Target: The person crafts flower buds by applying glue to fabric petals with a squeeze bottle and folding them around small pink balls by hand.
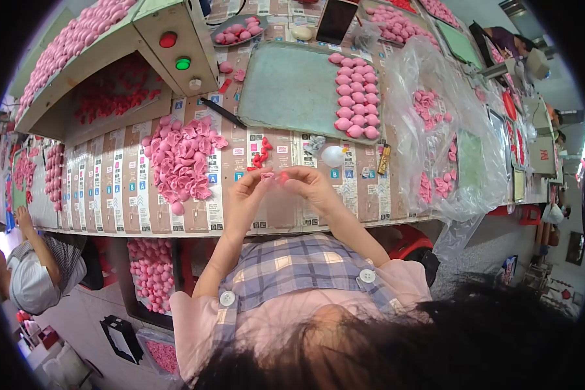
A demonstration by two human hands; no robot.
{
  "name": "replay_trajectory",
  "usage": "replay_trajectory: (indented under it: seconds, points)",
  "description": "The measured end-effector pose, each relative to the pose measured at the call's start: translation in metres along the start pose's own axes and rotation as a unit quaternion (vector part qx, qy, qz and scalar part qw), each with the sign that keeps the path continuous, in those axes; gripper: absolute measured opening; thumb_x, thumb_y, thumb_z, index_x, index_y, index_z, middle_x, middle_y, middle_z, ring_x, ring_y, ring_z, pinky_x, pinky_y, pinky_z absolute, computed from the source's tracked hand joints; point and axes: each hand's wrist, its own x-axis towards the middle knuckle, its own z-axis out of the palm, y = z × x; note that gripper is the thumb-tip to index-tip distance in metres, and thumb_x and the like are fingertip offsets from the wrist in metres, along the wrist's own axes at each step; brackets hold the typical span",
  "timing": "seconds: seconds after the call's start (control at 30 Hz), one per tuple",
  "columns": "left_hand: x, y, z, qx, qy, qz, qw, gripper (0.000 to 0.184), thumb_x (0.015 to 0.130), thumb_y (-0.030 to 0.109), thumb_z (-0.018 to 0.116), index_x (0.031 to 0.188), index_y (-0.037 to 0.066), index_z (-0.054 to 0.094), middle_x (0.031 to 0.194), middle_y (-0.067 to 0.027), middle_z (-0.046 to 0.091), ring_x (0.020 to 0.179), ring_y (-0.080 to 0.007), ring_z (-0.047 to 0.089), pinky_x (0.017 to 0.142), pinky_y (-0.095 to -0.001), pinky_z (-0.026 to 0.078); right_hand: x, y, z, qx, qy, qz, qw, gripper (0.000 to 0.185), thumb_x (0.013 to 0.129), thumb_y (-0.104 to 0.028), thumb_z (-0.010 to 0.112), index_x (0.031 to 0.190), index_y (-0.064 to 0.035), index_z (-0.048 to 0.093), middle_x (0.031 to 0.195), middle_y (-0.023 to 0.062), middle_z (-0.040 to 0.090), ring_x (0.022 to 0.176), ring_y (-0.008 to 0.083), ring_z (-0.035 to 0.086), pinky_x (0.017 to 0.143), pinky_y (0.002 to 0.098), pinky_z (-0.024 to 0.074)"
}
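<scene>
Pink pieces (357, 94) on tray (286, 88), pink-filled crate (125, 286)

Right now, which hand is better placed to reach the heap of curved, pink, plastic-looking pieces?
Likely the left hand: it is nearer the pink heap, while the right hand sits farther rightward.

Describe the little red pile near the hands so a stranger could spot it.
Find the large greyish tray on the table. Between its near edge and the left hand lie the small red pieces. They're a smaller, redder cluster than the pink heap leftward.
</scene>
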Motion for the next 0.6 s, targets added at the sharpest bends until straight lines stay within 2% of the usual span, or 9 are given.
replay_trajectory:
  seconds: [0.07,0.17,0.27,0.37,0.47,0.6]
  points:
    - [-0.002,0.0,0.005,0.015,0.011,0.025,1.0,0.024,0.082,0.007,0.056,0.105,0.0,0.056,0.09,-0.0048,0.06,0.083,-0.0097,0.056,0.074,-0.0219,0.045,-0.001,0.0,0.005,0.06,0.004,0.005,0.998,0.025,0.079,-0.009,0.06,0.103,-0.0005,0.058,0.092,0.005,0.062,0.081,0.0115,0.058,0.069,0.0245,0.0464]
    - [-0.003,-0.003,0.004,0.145,0.027,0.088,0.985,0.022,0.081,0.006,0.057,0.102,0.001,0.059,0.082,-0.0027,0.058,0.079,-0.0102,0.057,0.071,-0.0205,0.045,0.0,0.002,0.002,-0.004,0.002,-0.01,1.0,0.026,0.08,-0.01,0.06,0.103,0.0001,0.058,0.09,0.0052,0.062,0.078,0.0115,0.058,0.069,0.0246,0.0469]
    - [-0.005,0.0,0.006,0.163,0.008,0.084,0.983,0.02,0.082,0.002,0.055,0.101,-0.003,0.057,0.089,-0.0046,0.056,0.082,-0.0106,0.058,0.073,-0.0218,0.047,0.001,0.005,-0.002,-0.013,-0.006,-0.019,1.0,0.025,0.08,-0.009,0.06,0.103,0.0001,0.058,0.088,0.0057,0.062,0.075,0.0116,0.059,0.068,0.0244,0.0473]
    - [-0.005,0.003,0.004,0.25,-0.005,0.109,0.962,0.019,0.081,0.002,0.056,0.1,-0.002,0.058,0.088,-0.0051,0.057,0.079,-0.0115,0.06,0.07,-0.0216,0.048,0.001,0.005,-0.006,-0.009,-0.018,0.001,1.0,0.024,0.079,-0.01,0.06,0.101,0.0001,0.058,0.087,0.0059,0.062,0.074,0.0113,0.058,0.068,0.0243,0.0475]
    - [-0.005,0.007,0.005,0.274,-0.006,0.135,0.952,0.017,0.08,0.003,0.057,0.097,-0.002,0.06,0.085,-0.0047,0.058,0.075,-0.0119,0.061,0.067,-0.0216,0.049,0.003,0.005,-0.007,-0.01,-0.032,-0.001,0.999,0.021,0.079,-0.011,0.06,0.098,-0.0004,0.058,0.084,0.0048,0.062,0.075,0.0113,0.058,0.068,0.024,0.0475]
    - [-0.005,0.008,0.004,0.315,-0.004,0.127,0.94,0.016,0.08,0.004,0.058,0.094,-0.002,0.061,0.084,-0.0049,0.058,0.074,-0.0119,0.062,0.066,-0.0213,0.049,0.003,0.011,-0.002,-0.061,-0.005,-0.044,0.997,0.02,0.081,-0.012,0.058,0.099,-0.0023,0.056,0.085,0.0034,0.059,0.076,0.0106,0.056,0.068,0.0238,0.0465]
